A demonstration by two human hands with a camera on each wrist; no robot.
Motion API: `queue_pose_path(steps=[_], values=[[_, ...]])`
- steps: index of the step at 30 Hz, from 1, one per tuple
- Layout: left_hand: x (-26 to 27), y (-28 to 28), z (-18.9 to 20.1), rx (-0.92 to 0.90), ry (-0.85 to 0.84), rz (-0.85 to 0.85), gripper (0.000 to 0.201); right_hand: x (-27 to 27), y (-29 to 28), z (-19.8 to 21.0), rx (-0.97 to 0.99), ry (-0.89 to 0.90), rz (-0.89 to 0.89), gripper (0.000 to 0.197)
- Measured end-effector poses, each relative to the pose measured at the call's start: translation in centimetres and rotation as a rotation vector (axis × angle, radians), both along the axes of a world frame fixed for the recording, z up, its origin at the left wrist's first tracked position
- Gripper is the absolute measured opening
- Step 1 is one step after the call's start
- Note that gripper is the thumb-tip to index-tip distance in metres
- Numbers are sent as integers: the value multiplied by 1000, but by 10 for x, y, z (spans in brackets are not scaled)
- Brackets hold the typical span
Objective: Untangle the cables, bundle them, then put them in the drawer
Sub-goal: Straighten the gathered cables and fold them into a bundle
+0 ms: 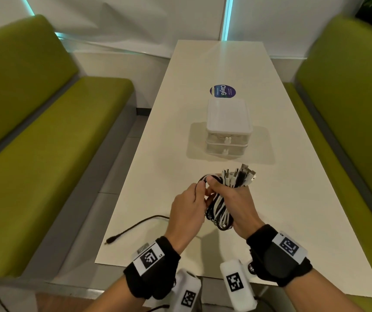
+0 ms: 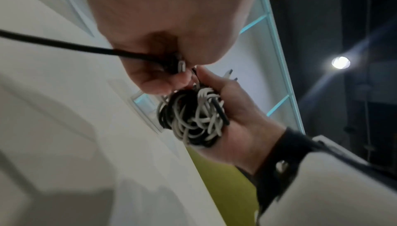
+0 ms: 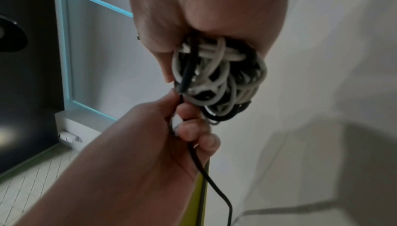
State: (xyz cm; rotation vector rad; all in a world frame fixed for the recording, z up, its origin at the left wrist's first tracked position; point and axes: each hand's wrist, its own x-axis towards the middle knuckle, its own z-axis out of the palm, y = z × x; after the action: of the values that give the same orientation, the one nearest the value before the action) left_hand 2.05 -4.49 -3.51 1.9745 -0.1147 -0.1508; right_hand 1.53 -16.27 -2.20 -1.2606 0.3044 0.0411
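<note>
Wrist straps with printed markers sit lowest in the head view, and just beyond them both hands meet above the near end of the table (image 1: 293, 199); the right hand (image 1: 237, 203) is closed around the bundle of cables (image 1: 220, 210), a mass of black and white loops held clear of the tabletop, its long axis running roughly away from the person, with the plugs (image 1: 241, 176) fanning out at the far end past the fingers; the left hand (image 1: 188, 210) lies touching the bundle's left side and pinches the loose black cable (image 1: 140, 224); that cable's free tail drops from the left hand and trails leftward across the table to its connector near the left edge; so the slack lies left of the bundle, on the left hand's side, and winding it round the bundle looks like that hand's work; the drawer unit (image 1: 228, 129) stands well apart, straight ahead, both drawers apparently closed.
</note>
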Motion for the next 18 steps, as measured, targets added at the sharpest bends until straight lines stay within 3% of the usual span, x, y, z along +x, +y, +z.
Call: queue_pose_path(steps=[6, 14, 18], values=[[9, -2, 2, 232, -76, -85, 47, 0, -1, 0, 18, 33, 14, 15], [10, -1, 4, 417, -135, -136, 44, -2, 2, -4, 113, 72, 70, 27], [15, -3, 6, 461, -131, -176, 40, -2, -2, -5, 154, 80, 104, 45]])
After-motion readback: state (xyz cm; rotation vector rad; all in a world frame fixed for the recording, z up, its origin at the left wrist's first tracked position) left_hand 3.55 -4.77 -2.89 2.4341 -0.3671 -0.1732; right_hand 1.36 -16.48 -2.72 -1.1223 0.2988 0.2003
